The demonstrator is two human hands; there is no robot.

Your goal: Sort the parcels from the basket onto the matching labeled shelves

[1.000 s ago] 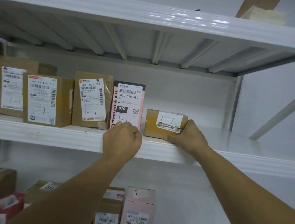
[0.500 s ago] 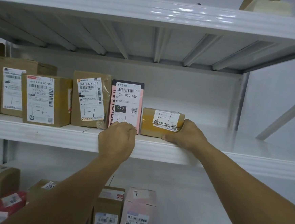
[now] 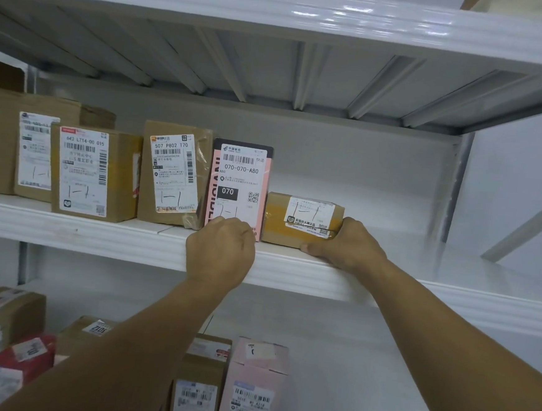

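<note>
A small brown cardboard parcel (image 3: 297, 220) with a white label marked "1-1" lies on the white middle shelf (image 3: 130, 239). My right hand (image 3: 347, 243) grips its right end, thumb along its lower front edge. Touching its left side stands an upright pink parcel (image 3: 239, 183) labelled 070-070-A80. My left hand (image 3: 220, 250) is curled against the pink parcel's bottom front edge, fingers closed on it. The basket is out of view.
Left of the pink parcel stand several brown boxes (image 3: 97, 175) with "1-1" labels. The shelf right of the small parcel is bare up to the upright post (image 3: 452, 187). The lower shelf holds more parcels, a pink box (image 3: 255, 382) among them. Another shelf runs overhead.
The small brown parcel has slid left with my right hand until it touches the pink parcel. My left hand stayed at the pink parcel's base.
</note>
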